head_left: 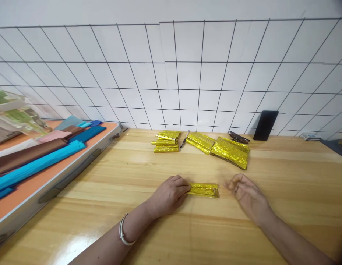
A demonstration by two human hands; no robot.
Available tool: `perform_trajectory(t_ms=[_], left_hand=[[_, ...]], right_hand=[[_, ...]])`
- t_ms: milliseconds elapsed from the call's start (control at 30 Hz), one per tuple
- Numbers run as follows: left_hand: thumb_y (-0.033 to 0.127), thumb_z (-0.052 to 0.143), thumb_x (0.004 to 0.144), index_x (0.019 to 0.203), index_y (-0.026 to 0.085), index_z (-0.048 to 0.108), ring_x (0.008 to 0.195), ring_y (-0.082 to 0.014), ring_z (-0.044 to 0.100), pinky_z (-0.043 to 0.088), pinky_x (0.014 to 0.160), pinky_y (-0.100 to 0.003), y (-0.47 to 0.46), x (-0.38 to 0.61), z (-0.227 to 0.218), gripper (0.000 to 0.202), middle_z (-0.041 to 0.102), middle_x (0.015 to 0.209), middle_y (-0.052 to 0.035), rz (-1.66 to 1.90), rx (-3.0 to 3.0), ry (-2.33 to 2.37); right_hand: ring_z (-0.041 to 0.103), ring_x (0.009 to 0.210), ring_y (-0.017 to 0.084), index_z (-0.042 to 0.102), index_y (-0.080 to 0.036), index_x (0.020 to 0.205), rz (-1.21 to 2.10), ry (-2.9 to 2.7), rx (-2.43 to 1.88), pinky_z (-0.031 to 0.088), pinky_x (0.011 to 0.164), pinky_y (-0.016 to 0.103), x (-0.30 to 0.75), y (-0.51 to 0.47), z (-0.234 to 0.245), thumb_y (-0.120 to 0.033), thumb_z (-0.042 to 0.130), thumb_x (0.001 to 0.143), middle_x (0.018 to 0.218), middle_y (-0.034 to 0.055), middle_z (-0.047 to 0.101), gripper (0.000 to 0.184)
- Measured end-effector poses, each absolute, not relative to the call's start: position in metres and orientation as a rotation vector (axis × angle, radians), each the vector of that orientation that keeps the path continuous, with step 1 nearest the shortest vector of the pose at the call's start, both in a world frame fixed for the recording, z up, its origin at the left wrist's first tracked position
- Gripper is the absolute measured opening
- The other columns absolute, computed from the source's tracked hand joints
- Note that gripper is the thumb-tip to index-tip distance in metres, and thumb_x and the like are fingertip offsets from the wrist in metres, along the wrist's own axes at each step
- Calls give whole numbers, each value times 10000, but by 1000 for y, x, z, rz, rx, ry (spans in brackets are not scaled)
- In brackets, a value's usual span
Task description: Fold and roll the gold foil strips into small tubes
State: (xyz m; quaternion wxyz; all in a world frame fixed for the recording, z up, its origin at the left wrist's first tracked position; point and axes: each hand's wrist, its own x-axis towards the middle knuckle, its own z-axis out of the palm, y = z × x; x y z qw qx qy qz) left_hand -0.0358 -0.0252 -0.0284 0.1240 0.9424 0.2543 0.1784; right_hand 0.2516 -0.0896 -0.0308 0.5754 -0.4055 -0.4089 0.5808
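A folded strip of gold foil paper [203, 190] lies on the wooden table in front of me. My left hand [171, 195], with a silver bangle at the wrist, is closed over the strip's left end and holds it against the table. To the right, a short gap from the strip's other end, hovers my right hand [249, 197]. Its fingers are curled, but the tips are smeared by motion, so I cannot tell whether they pinch anything. Farther back sit a pile of narrow folded gold strips [165, 143] and a wider stack of gold foil sheets [231, 151].
Another gold foil piece [200, 141] adjoins the stack. A pen [184, 140], a black hair clip [239, 137] and a leaning black phone [265, 125] are near the tiled wall. At left, an orange-topped board [104, 137] carries rolled coloured paper [41, 162].
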Motion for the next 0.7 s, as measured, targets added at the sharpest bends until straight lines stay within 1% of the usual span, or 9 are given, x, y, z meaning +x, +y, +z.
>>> perform_trajectory(t_ms=[67, 167, 233, 333, 533, 700], left_hand=[[160, 428, 869, 1088, 185, 582, 879, -187, 522, 433, 811, -336, -25, -36, -29, 269, 593, 974, -80, 526, 2745, 739], [158, 423, 868, 1088, 182, 581, 889, -188, 528, 438, 816, -334, -25, -37, -30, 272, 592, 1000, -81, 530, 2750, 738], [159, 424, 866, 1090, 186, 578, 897, -187, 531, 444, 816, -328, -25, -38, -30, 273, 592, 1010, -77, 510, 2755, 750], [166, 416, 872, 1097, 192, 572, 912, -184, 534, 451, 819, -315, -27, -38, -28, 275, 588, 1025, -69, 474, 2764, 776], [205, 403, 889, 1108, 216, 565, 909, -171, 546, 462, 804, -282, -31, -39, -23, 273, 582, 1010, -55, 418, 2789, 849], [224, 400, 894, 1113, 238, 562, 888, -169, 559, 473, 775, -279, -35, -38, -20, 273, 587, 1004, -41, 371, 2814, 918]], right_hand=[[508, 853, 208, 582, -247, 888, 1199, -1184, -1097, 377, 853, 381, 250, -91, -31, -283, 565, 772, 860, 28, 572, 122], [480, 953, 242, 560, -256, 963, 955, -1649, -1208, 376, 857, 392, 244, -96, -30, -225, 625, 728, 965, 45, 549, 246], [473, 967, 258, 559, -257, 977, 776, -1925, -1223, 385, 859, 415, 237, -98, -30, -187, 642, 703, 991, 59, 549, 295], [477, 974, 260, 564, -250, 986, 538, -2171, -1265, 406, 857, 435, 228, -100, -33, -180, 620, 733, 1019, 74, 561, 268], [505, 961, 229, 552, -202, 1004, 231, -2286, -1348, 436, 863, 420, 223, -97, -39, -174, 502, 848, 996, 90, 575, 166], [525, 916, 203, 589, -204, 959, 56, -2405, -1257, 450, 840, 375, 225, -95, -44, -127, 444, 874, 932, 72, 604, 184]])
